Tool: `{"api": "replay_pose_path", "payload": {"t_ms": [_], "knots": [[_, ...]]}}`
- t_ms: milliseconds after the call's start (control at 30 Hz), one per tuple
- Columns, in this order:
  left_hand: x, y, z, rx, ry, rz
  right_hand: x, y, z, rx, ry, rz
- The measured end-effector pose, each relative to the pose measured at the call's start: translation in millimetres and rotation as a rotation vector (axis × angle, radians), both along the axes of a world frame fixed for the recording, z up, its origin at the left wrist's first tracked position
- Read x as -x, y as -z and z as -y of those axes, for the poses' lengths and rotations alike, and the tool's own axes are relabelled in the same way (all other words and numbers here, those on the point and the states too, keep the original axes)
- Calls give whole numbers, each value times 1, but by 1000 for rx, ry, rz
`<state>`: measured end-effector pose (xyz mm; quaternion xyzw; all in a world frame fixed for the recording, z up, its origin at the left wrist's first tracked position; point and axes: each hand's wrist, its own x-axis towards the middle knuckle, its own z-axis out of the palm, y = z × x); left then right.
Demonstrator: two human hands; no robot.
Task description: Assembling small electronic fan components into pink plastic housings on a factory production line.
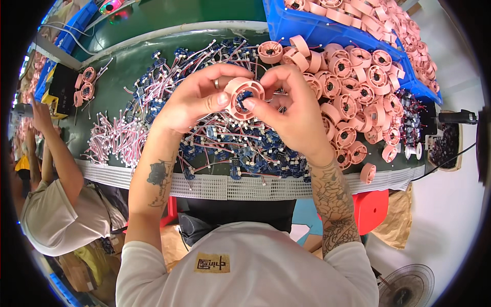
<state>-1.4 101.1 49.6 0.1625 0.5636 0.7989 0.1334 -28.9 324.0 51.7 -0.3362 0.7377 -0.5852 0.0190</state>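
A round pink plastic fan housing (245,84) is held up over the bench between my two hands. My left hand (192,102) grips it from the left side, thumb on its rim and fingers behind it. Inside the ring sits a small blue circuit board (244,96). The thumb of my right hand (292,112) presses on the board, while its other fingers curl around the housing's right side. Below and around my hands spreads a heap of blue circuit boards (212,146) with thin red and white wires. Whether the held board is fully seated cannot be seen.
Many pink housings (345,105) are piled on the right, before a blue crate (327,35) full of more. Bundled wires (118,139) lie at the left. A perforated white strip (240,188) runs along the front edge. Another person (56,210) works at far left.
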Motion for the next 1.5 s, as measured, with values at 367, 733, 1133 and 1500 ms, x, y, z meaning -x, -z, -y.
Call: {"api": "replay_pose_path", "payload": {"t_ms": [367,733,1133,1500], "knots": [[-4,4,-12,-49,-101,-296,-6,-21,5,324,-195,449],[-10,-19,-22,703,-529,-979,-6,-3,8,379,44,375],[-22,-9,-45,863,-862,-1012,-19,3,21,340,172,272],[7,-29,31,923,-1174,-766,7,-22,-15,210,180,224]]}}
